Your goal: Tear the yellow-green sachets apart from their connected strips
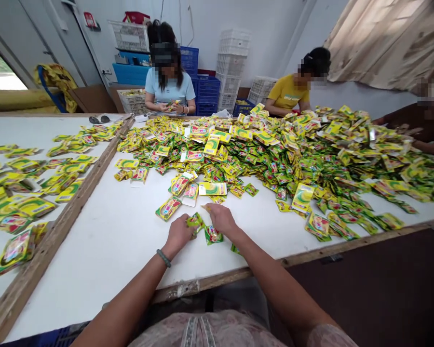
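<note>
My left hand (180,233), with a beaded bracelet at its wrist, is closed on a small green packet (196,221) above the white table. To its right my right hand (221,219) has its fingers pinched together, and a bit of yellow packet (205,207) pokes out at the fingertips. Just below that hand a green and red packet (213,235) lies flat. Beyond my hands are several small yellow boxes, among them one with a green swirl (212,188) and a tilted one with a colourful print (168,208).
A big heap of packets and boxes (238,149) covers the table's far side. A wooden strip (83,207) divides off yellow boxes (32,206) at left. Two people (169,86) (289,94) sit across; another person's arm (430,144) is at right. Crates (233,67) are stacked behind.
</note>
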`<state>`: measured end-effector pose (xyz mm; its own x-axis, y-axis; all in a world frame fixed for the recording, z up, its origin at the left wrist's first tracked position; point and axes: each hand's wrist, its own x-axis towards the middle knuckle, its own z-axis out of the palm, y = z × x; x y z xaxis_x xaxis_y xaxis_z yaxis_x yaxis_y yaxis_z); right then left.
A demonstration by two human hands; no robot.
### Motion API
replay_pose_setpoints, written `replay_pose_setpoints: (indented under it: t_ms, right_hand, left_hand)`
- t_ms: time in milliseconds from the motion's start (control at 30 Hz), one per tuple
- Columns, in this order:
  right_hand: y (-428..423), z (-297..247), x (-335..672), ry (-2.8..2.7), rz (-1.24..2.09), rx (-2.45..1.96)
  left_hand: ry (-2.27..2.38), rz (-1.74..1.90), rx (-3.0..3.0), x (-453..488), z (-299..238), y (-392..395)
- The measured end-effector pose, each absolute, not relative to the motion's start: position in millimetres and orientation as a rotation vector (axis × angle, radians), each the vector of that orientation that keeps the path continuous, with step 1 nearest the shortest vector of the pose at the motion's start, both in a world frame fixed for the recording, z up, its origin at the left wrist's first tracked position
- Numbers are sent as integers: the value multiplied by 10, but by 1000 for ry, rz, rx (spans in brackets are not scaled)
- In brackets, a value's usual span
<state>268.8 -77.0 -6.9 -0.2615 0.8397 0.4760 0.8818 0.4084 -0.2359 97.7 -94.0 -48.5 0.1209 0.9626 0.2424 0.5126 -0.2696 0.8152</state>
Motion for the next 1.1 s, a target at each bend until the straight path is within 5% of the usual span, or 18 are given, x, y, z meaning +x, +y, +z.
replay_pose_setpoints:
  t_ms: [233,867,1100]
  right_hand:
    - [-972,-147,2585,-1529,1056,-1081]
    - [-1163,-26,2365,-1882,733,-1229]
    - [-1167,-169,2307,-1620,962,-1156]
  left_hand:
    - [849,1302,1081,801,-643,-946]
    - [473,1295,1235,745,-529,-1133]
    - [596,1369,1206,787,-560,-1124]
